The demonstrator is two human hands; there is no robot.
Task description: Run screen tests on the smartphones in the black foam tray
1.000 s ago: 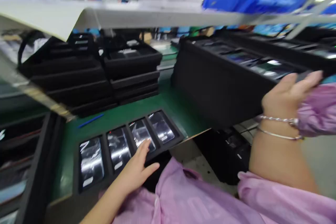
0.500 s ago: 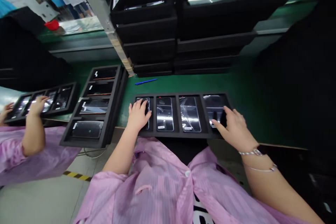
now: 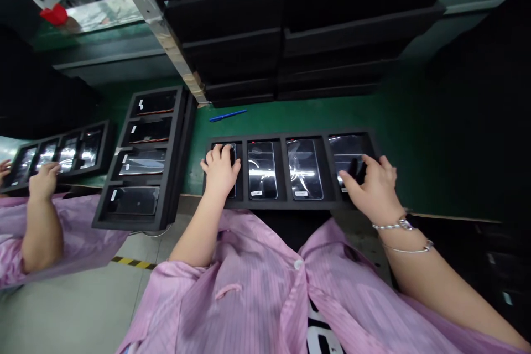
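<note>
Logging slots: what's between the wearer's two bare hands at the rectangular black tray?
Head view: two dark, glossy, rectangular slabs in the middle compartments of the black tray.

The left hand (image 3: 221, 174) rests with bent fingers over the leftmost phone (image 3: 233, 154) in a black four-slot tray (image 3: 265, 205); its grip is unclear. To the right of that hand, two phones with white labels (image 3: 263, 171) fill the middle slots. The right hand (image 3: 375, 185), thumb and fingers spread, is at the rightmost phone (image 3: 342, 148). Beyond the left hand lies a blue pen (image 3: 228, 115), with stacked black trays (image 3: 236, 55) farther off; left of that hand, another tray (image 3: 171, 157) holds four phones.
</note>
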